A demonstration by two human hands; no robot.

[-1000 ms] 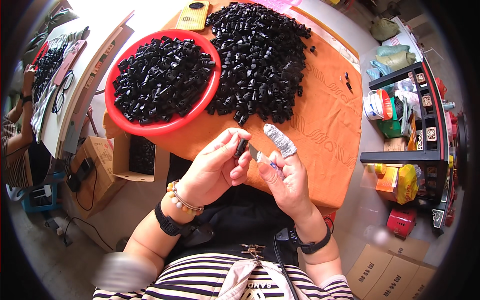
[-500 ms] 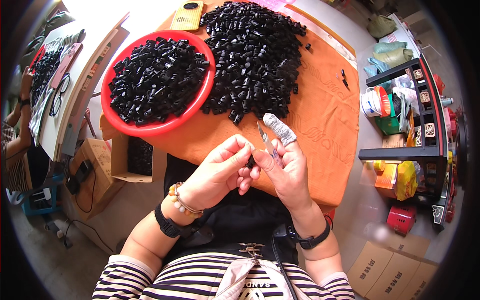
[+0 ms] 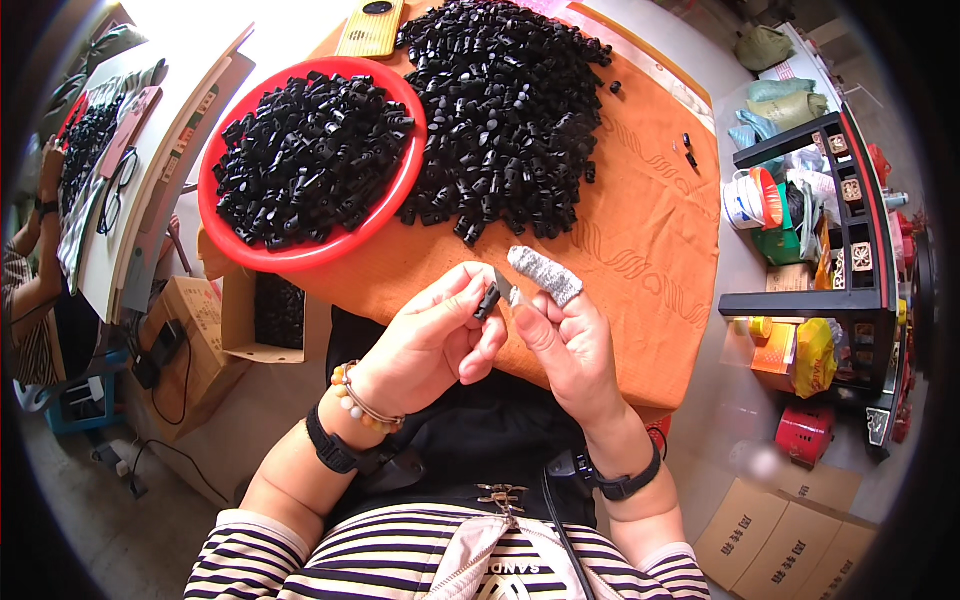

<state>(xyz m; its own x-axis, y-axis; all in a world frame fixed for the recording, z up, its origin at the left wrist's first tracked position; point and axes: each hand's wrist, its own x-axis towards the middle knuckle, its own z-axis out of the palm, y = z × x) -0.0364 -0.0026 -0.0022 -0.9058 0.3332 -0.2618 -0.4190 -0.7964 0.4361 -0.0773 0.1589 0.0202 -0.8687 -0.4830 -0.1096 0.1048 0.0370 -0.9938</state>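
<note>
Over the near edge of the table my left hand (image 3: 425, 330) pinches a small black plastic part (image 3: 487, 301) between thumb and fingertips. My right hand (image 3: 572, 345) is closed on a small knife, of which the blade (image 3: 506, 288) shows close to the part; its handle is hidden in my fingers. A grey knitted finger cover (image 3: 546, 273) sits on the right index finger. Beyond my hands a large heap of similar black parts (image 3: 505, 130) lies on the orange tablecloth (image 3: 640, 255). To its left stands a red basin (image 3: 300, 262) piled with more of them.
A yellow box-like device (image 3: 370, 32) lies behind the basin. Loose black pieces (image 3: 690, 150) are at the table's right. Below left, an open carton (image 3: 240, 340) holds dark parts. A black shelf unit (image 3: 800, 304) stands right. At far left, another person's arm (image 3: 50, 170) reaches over another table.
The black part has turned and shows more plainly in my left fingers. My right index finger has swung left, and the blade has shifted down toward the part.
</note>
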